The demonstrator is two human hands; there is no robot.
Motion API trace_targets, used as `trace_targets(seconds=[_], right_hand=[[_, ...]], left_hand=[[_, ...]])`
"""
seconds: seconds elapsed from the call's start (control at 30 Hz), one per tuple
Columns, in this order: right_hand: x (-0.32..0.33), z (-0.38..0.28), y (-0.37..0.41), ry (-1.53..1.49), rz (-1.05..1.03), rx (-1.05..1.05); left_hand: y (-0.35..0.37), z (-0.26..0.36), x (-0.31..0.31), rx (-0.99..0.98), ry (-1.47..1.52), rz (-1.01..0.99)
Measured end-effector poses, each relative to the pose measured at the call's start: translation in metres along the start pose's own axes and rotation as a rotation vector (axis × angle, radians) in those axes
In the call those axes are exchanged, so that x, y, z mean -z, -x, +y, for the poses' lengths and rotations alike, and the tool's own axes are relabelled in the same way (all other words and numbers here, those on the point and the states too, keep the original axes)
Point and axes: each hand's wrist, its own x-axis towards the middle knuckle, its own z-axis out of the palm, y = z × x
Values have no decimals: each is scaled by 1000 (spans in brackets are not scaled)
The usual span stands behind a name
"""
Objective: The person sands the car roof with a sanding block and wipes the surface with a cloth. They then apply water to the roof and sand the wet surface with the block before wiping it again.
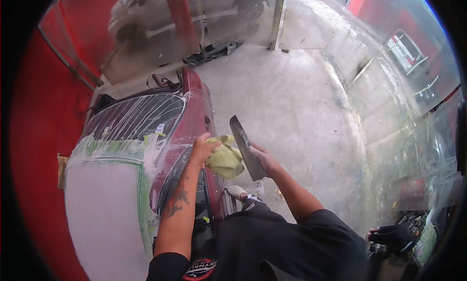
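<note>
My left hand is closed on a crumpled yellow-green cloth, which hangs down beside the dark red car. In my right hand is a long, flat, dark grey sanding board, tilted with its upper end toward the cloth. The fingers wrap its right edge. To the left, the car's roof shows a pale, dull coating with green patches along its edge. White streaks run over the rear window.
One shoe of mine rests near the car's side. A black car part lies on the concrete floor behind the car. Clear plastic sheeting hangs at right, and a red wall stands at left. Dark items sit at lower right.
</note>
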Motion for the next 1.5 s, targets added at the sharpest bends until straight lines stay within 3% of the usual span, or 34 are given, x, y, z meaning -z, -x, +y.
trace_targets(seconds=[0.03, 0.1, 0.17, 0.3, 0.37, 0.47, 0.5, 0.53, 0.57, 0.6, 0.63, 0.67, 0.7, 0.77, 0.83, 0.9, 0.93, 0.97, 1.03, 1.07, 1.13, 1.17, 1.23, 1.3, 1.4, 1.5], right_hand=[[6, 4, 3, -50, 130, -35], [11, -18, 16, 37, 239, -89], [38, -29, 12, 164, 288, -32], [58, -123, 17, 347, 557, 358], [45, -170, 22, 209, 751, 670], [5, -169, 19, 110, 939, 821], [-8, -138, 6, 138, 869, 790], [-12, -92, -6, 453, 665, 672], [-14, -55, -8, 459, 668, 676], [-14, -23, -6, 497, 434, 437], [-13, -10, -4, 527, 198, 197], [-4, -27, -4, 445, 289, 196], [8, -45, 4, 354, 380, 183], [20, -95, 11, 215, 622, 331], [15, -119, 11, 143, 812, 476], [11, -78, -8, 233, 863, 567], [2, -49, -9, 467, 601, 376], [-3, -41, -6, 472, 546, 375], [-10, -26, 0, 424, 304, 126], [-11, -22, 1, 408, 185, -1], [3, -38, -2, 333, 349, 6], [-3, -48, -2, 283, 435, 73], [2, -56, -13, 279, 396, 98], [-17, -60, -19, 346, 260, 42], [-43, -47, -33, 417, -7, 9], [-66, -42, -33, 336, -134, -26]], left_hand=[[-7, -14, 2, 23, 4, 11], [-21, -42, 8, 113, 583, 154], [-10, -14, 8, 214, 765, 287], [-56, -32, -7, 231, 1103, 458], [-48, 2, -20, 276, 1108, 449], [-65, 17, -54, 319, 1148, 364], [-72, 22, -73, 317, 1157, 359], [-77, 27, -94, 286, 1000, 336], [-82, 26, -106, 254, 838, 311], [-84, 11, -108, 256, 837, 301], [-85, -9, -109, 172, 504, 335], [-88, -12, -103, 77, 180, 374], [-90, -16, -98, 82, 184, 376], [-77, -19, -88, 165, 386, 423], [-72, -6, -83, 151, 380, 431], [-46, 33, -86, 79, 578, 345], [-68, 21, -109, -4, 303, 380], [-94, 1, -126, -72, 22, 419], [-88, -24, -115, -114, 155, 332], [-85, -31, -103, -102, 168, 388], [-80, -44, -78, -41, 252, 208], [-66, -37, -67, -28, 264, 239], [-45, -19, -45, -53, 137, 80], [-47, -25, -50, -180, 80, 97], [-16, 9, -27, -172, 174, -84], [-10, 4, -11, -317, 222, 22]])
